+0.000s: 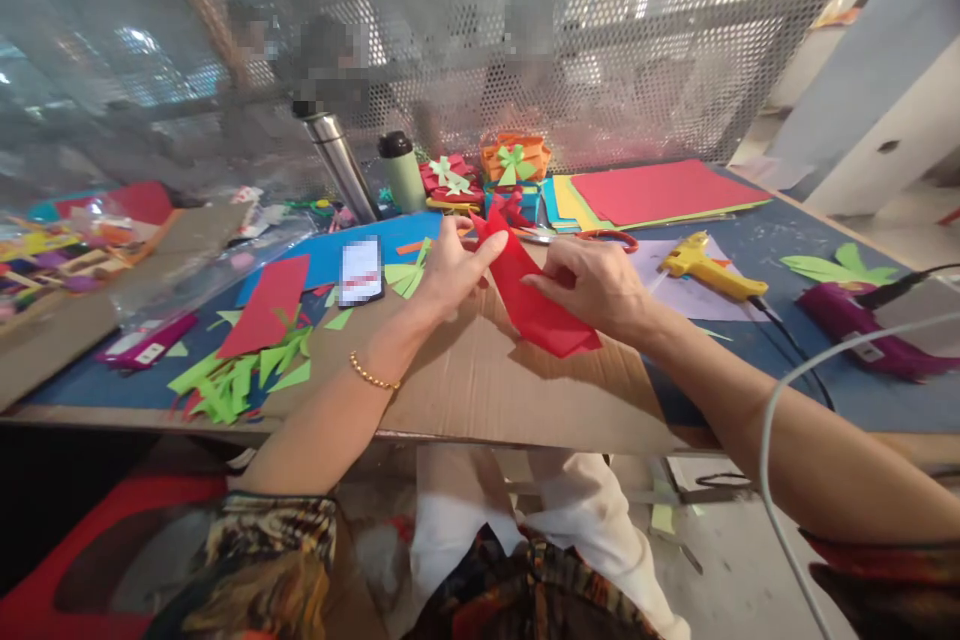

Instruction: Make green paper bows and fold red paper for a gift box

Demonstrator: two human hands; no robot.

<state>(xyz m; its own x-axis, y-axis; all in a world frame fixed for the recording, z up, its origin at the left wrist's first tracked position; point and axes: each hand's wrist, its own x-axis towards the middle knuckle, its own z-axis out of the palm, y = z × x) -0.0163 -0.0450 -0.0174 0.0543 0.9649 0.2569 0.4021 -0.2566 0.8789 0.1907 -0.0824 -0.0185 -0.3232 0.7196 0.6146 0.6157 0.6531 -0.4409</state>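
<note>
Above a brown cardboard sheet (465, 370), a folded piece of red paper (536, 305) is held slanting between my two hands. My left hand (457, 265) pinches its upper left end, thumb on top. At the right edge, my right hand (600, 285) has its fingers curled and grips the paper between thumb and fingers. Scissors (615, 240) with orange handles lie just behind my right hand. Farther back are a blue folded box (521, 208) and an orange paper piece with a green bow (516, 160).
A yellow glue gun (709, 270) lies on lilac paper, its cord trailing right. Green paper scraps (229, 385), red paper (266, 305) and a phone (361, 270) are on the left. Behind stand a steel flask (341, 165), a green bottle (403, 175) and stacked coloured sheets (667, 190). A white cable (772, 420) hangs over my right forearm.
</note>
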